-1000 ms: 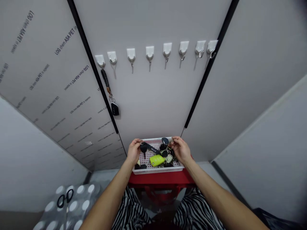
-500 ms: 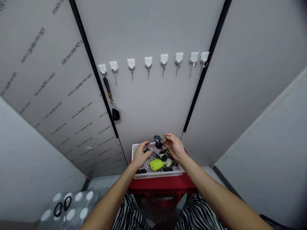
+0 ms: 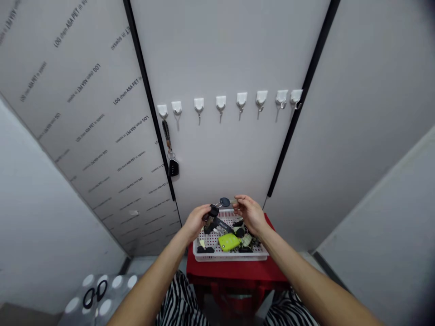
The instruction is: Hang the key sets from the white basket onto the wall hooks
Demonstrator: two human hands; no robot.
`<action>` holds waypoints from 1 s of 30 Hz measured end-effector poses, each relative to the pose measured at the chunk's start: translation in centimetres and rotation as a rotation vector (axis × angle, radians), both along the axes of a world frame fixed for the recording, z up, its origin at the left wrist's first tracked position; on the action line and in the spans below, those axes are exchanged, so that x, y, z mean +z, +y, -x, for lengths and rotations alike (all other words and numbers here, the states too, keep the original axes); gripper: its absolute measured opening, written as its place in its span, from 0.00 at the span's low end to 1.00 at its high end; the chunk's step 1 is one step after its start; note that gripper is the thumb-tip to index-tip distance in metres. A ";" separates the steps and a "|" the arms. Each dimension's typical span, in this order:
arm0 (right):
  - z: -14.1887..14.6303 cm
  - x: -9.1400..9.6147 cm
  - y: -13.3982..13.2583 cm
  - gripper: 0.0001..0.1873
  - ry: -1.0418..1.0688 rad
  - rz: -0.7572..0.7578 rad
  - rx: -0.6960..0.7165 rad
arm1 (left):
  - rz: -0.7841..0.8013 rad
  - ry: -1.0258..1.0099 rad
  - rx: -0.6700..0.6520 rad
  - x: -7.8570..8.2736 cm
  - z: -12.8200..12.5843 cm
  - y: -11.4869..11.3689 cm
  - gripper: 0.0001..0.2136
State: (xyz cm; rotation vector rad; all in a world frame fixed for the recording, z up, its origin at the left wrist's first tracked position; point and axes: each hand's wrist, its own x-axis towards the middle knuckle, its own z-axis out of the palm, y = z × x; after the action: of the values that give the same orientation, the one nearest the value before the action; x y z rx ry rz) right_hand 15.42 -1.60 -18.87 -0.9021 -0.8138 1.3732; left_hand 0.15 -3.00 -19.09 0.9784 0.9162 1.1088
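Note:
Above a white perforated basket [image 3: 228, 258], both my hands hold one key bunch. My left hand [image 3: 197, 220] is closed on a black fob [image 3: 214, 211] with a dark lanyard hanging from it. A key with a dark oval head [image 3: 224, 202] is pinched by its blade in my right hand [image 3: 249, 213]. In the basket lie several keys and fobs, among them a lime-green fob [image 3: 229, 242]. On the wall above runs a row of white hooks [image 3: 220, 103]. From the leftmost hook hangs a black car fob on a strap [image 3: 173, 167].
The basket sits on a red stool [image 3: 238, 273] against grey wall panels split by black strips [image 3: 149, 104]. Zebra-striped trousers [image 3: 183, 303] show below. At the lower left a spotted cushion [image 3: 84, 303] carries a black ring-shaped item [image 3: 94, 293].
My left hand has risen from the basket and closed on the black fob beside the key in my right hand. The camera view has shifted, so the hooks sit lower in the frame.

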 end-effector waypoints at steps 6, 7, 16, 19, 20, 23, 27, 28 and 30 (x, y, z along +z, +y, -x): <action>0.2 -0.1 0.5 0.07 -0.238 -0.046 -0.057 | -0.168 0.363 -0.081 1.2 1.0 0.5 0.11; 0.3 0.0 0.6 0.07 -0.365 -0.092 -0.104 | -0.231 0.482 -0.094 1.5 1.2 0.6 0.11; 4.8 1.6 0.4 0.13 -0.618 -0.418 0.440 | -0.494 0.889 0.026 5.1 2.9 1.8 0.08; 6.4 3.2 0.9 0.12 -0.563 -0.350 0.381 | -0.453 0.804 0.058 7.1 4.0 2.4 0.07; 6.9 4.0 1.1 0.12 -0.549 -0.332 0.360 | -0.458 0.765 0.074 7.9 4.4 2.7 0.07; 8.3 6.8 2.1 0.10 -0.537 -0.331 0.276 | -0.467 0.578 0.191 10.5 5.3 3.5 0.07; 10.2 11.7 4.1 0.08 -0.531 -0.469 0.033 | -0.507 0.278 0.388 14.7 5.6 4.8 0.08; 10.6 13.0 4.5 0.08 -0.534 -0.515 -0.034 | -0.529 0.231 0.422 15.8 5.6 5.1 0.08; 11.5 15.5 5.3 0.08 -0.566 -0.599 -0.160 | -0.568 0.178 0.491 17.8 5.5 5.6 0.07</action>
State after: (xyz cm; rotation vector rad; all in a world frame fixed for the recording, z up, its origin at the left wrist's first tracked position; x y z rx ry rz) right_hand 3.90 3.69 -3.37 -0.8516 -1.4527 0.6574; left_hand -5.33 2.61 -1.32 1.3697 1.0389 1.7811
